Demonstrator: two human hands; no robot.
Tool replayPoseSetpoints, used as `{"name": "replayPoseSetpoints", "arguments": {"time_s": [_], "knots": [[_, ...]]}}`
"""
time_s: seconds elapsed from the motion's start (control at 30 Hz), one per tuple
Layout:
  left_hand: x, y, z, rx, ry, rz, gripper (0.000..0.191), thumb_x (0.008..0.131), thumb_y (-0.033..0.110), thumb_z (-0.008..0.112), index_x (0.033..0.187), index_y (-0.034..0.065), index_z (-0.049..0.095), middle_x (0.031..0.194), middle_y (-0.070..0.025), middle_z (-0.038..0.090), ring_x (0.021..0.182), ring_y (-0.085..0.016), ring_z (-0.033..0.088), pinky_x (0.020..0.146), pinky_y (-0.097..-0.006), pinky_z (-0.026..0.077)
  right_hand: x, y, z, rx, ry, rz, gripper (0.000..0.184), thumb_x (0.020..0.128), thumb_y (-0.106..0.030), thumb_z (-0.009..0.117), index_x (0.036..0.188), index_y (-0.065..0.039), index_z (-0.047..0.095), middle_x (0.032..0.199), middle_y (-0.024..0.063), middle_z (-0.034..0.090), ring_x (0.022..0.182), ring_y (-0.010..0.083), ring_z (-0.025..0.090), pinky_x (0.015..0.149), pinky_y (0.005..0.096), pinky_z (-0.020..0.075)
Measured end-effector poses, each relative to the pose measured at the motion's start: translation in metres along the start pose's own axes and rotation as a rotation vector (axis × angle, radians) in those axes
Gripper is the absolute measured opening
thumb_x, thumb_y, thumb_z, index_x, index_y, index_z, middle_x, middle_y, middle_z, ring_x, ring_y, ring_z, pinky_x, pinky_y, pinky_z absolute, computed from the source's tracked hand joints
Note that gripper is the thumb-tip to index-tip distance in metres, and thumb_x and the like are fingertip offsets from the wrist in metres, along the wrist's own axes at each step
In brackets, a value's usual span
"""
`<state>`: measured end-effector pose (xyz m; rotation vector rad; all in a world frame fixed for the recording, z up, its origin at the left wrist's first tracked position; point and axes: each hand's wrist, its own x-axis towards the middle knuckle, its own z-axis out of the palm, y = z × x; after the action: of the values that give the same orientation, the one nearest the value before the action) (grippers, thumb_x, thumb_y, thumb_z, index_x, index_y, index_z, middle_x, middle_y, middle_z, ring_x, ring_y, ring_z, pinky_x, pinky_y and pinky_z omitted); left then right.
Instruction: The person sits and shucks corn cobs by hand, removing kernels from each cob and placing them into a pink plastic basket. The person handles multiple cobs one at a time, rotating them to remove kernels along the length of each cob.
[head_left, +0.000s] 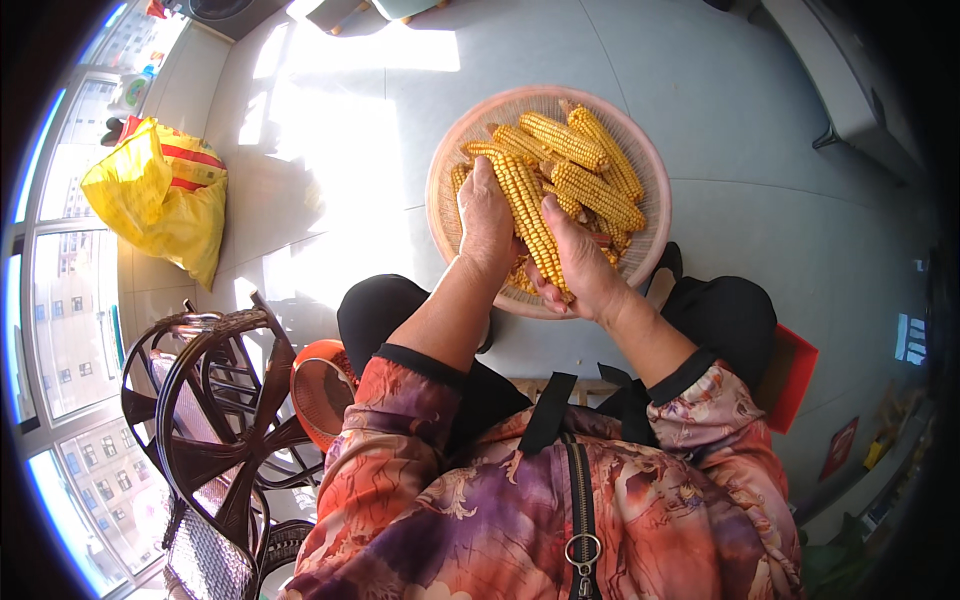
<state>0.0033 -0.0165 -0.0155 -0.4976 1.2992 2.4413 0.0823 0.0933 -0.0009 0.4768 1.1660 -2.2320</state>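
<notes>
Between both hands lies a dried yellow ear of corn (527, 217), tilted, its upper end to the left. My left hand (486, 214) grips its upper left side with the thumb along the kernels. Around the lower right side close the fingers of my right hand (576, 262), partly hidden under the ear. Both hands are over a round pinkish woven basket (658, 187) on the floor. Several more dried ears of corn (596, 196) are piled in it, with loose kernels (521, 277) near its lower edge, partly covered by the hands.
A yellow plastic bag (180, 210) stands by the window at the left. Nearer are a dark rattan chair (251, 450) and an orange-red basket (322, 386) beside my left knee. A red box (793, 379) is by my right knee. A pale furniture leg (825, 67) stands at upper right.
</notes>
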Motion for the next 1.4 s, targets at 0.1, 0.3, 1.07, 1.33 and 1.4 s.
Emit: {"name": "replayPoseSetpoints", "arguments": {"time_s": [0.1, 0.3, 1.07, 1.33, 1.4], "knots": [[0.001, -0.005, -0.002, 0.061, 0.054, 0.071, 0.04, 0.109, 0.035, 0.037, 0.112, -0.0007, 0.057, 0.093, -0.0106, 0.066, 0.076, -0.019, 0.066, 0.068, -0.0344, 0.057, -0.001, 0.002, -0.003, 0.059, -0.03, 0.033, 0.068, 0.099, -0.071, 0.034, 0.09, -0.007, 0.057, 0.056, 0.0013, 0.05, 0.034, 0.0083, 0.042, 0.028, 0.0236, 0.0336], [-0.015, 0.004, 0.003, 0.17, 0.037, 0.073, 0.038, 0.107, 0.035, 0.043, 0.111, 0.0001, 0.058, 0.092, -0.0084, 0.065, 0.074, -0.017, 0.064, 0.065, -0.0304, 0.054, -0.003, -0.001, -0.002, 0.058, -0.05, -0.05, 0.067, 0.102, -0.066, 0.031, 0.088, -0.006, 0.057, 0.058, 0.0035, 0.053, 0.037, 0.0116, 0.048, 0.031, 0.0263, 0.0406], [-0.01, -0.015, -0.013, 0.496, -0.065, 0.324, 0.032, 0.108, 0.028, 0.043, 0.111, 0.0008, 0.06, 0.099, -0.0079, 0.066, 0.086, -0.017, 0.065, 0.075, -0.0309, 0.053, 0.003, 0.009, -0.001, -0.046, 0.027, -0.15, 0.06, 0.103, -0.063, 0.034, 0.1, -0.007, 0.055, 0.057, 0.0066, 0.055, 0.035, 0.015, 0.05, 0.028, 0.0278, 0.0397], [-0.005, -0.028, -0.011, 0.366, -0.029, 0.089, 0.049, 0.109, 0.041, 0.035, 0.113, -0.0021, 0.059, 0.094, -0.0107, 0.065, 0.08, -0.018, 0.062, 0.076, -0.034, 0.053, 0.013, 0.02, -0.001, -0.262, 0.213, -0.363, 0.057, 0.106, -0.051, 0.037, 0.1, 0.0, 0.06, 0.06, 0.0074, 0.057, 0.037, 0.0157, 0.052, 0.03, 0.0291, 0.0403], [-0.003, -0.031, -0.014, 0.368, -0.043, 0.136, 0.051, 0.111, 0.04, 0.035, 0.108, -0.0035, 0.061, 0.092, -0.0087, 0.065, 0.083, -0.016, 0.059, 0.08, -0.0331, 0.05, 0.012, 0.019, -0.002, -0.289, 0.215, -0.37, 0.054, 0.107, -0.049, 0.037, 0.102, 0.0, 0.06, 0.06, 0.0064, 0.057, 0.037, 0.0148, 0.051, 0.029, 0.0283, 0.0398]]}}
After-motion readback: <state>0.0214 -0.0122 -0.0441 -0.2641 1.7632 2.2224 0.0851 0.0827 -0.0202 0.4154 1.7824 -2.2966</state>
